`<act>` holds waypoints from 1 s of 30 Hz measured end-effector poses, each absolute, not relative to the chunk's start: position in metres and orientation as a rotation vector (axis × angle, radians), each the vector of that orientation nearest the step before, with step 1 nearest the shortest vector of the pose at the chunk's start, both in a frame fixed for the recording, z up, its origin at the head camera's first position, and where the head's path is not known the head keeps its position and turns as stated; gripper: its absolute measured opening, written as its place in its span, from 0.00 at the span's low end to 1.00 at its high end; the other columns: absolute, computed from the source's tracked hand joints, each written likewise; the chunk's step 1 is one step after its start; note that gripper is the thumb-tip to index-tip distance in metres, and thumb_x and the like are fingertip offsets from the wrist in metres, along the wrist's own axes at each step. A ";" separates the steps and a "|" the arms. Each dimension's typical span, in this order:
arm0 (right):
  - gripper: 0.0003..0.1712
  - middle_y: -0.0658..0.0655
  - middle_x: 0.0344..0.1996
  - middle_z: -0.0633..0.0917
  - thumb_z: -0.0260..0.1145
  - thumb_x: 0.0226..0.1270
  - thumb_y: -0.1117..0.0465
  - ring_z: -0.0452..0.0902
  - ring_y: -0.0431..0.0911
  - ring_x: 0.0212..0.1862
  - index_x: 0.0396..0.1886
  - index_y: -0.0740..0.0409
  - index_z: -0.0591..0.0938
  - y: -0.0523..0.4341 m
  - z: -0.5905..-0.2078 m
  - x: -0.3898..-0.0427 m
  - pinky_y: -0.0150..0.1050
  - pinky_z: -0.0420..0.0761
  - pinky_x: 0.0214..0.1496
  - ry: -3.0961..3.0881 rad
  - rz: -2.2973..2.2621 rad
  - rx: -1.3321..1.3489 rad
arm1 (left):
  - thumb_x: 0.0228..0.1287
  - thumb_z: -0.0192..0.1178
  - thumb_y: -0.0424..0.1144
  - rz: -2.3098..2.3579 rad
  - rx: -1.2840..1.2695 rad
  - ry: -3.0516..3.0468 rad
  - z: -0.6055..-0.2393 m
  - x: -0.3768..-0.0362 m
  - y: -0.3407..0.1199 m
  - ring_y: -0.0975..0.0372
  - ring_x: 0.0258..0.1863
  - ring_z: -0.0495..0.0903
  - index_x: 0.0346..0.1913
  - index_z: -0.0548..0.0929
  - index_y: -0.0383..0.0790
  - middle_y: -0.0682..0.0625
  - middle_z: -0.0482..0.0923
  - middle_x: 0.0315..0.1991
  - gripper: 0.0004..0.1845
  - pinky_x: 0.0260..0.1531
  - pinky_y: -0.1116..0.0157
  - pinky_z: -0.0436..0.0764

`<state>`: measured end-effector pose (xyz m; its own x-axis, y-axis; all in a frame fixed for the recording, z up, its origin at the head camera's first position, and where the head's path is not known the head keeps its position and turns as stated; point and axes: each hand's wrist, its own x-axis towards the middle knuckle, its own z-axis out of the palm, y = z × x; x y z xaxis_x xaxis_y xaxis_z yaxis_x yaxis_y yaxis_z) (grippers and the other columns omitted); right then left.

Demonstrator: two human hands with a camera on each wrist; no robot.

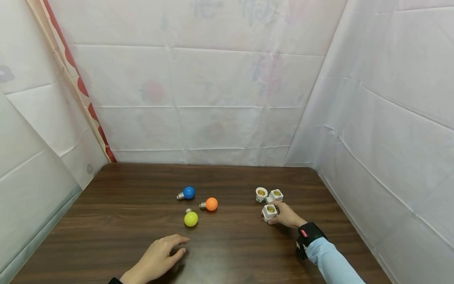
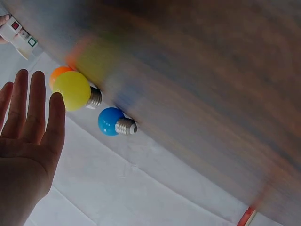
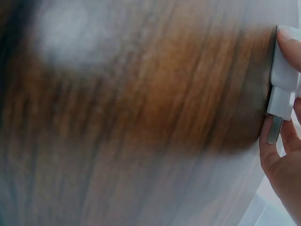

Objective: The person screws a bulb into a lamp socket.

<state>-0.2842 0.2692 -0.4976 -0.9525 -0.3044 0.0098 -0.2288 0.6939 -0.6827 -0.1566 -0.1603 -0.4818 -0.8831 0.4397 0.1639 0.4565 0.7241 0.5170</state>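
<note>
Lower left of centre, the left hand (image 1: 156, 256) is empty, its fingers straight and slightly spread. Mid-frame, the blue bulb (image 1: 189, 192), yellow bulb (image 1: 191, 219) and orange bulb (image 1: 212, 204) lie loose — none in a socket. Right of centre, the round socket (image 1: 260, 197), near square socket (image 1: 269, 213) and rear square socket (image 1: 276, 195) hold no bulb; work seems barely begun. The right hand (image 1: 288, 217) pinches the near one — only the right wrist view shows a metal prong (image 3: 274, 131).

And here's a pale blue sleeve (image 1: 331, 258) on the right, chunky black wristband (image 1: 313, 233), red label (image 1: 304, 233), and a black band (image 1: 115, 281) left!
</note>
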 end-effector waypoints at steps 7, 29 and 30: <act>0.34 0.56 0.42 0.81 0.79 0.33 0.63 0.73 0.47 0.44 0.47 0.61 0.78 0.269 -0.499 -0.284 0.41 0.71 0.47 2.809 -1.145 -0.403 | 0.63 0.57 0.42 -0.887 -0.757 -2.889 -0.481 -0.156 -0.161 0.60 0.45 0.80 0.49 0.80 0.44 0.56 0.81 0.45 0.13 0.40 0.60 0.81; 0.36 0.56 0.44 0.81 0.77 0.40 0.52 0.75 0.48 0.46 0.50 0.62 0.77 0.251 -0.483 -0.276 0.46 0.75 0.48 2.902 -1.153 -0.289 | 0.62 0.58 0.42 -0.926 -0.774 -2.865 -0.478 -0.154 -0.163 0.57 0.45 0.80 0.49 0.80 0.41 0.54 0.81 0.46 0.14 0.39 0.59 0.81; 0.36 0.56 0.45 0.81 0.77 0.40 0.51 0.75 0.48 0.46 0.50 0.62 0.77 0.249 -0.481 -0.275 0.46 0.75 0.48 2.909 -1.148 -0.292 | 0.61 0.59 0.41 -0.921 -0.777 -2.865 -0.478 -0.154 -0.163 0.57 0.45 0.80 0.49 0.80 0.41 0.54 0.80 0.46 0.14 0.39 0.60 0.81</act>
<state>-0.2754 0.2493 -0.4815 -0.9827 -0.1726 0.0677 -0.1723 0.7153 -0.6772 -0.1537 -0.1633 -0.4775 -0.8745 0.4509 0.1789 0.4706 0.6993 0.5380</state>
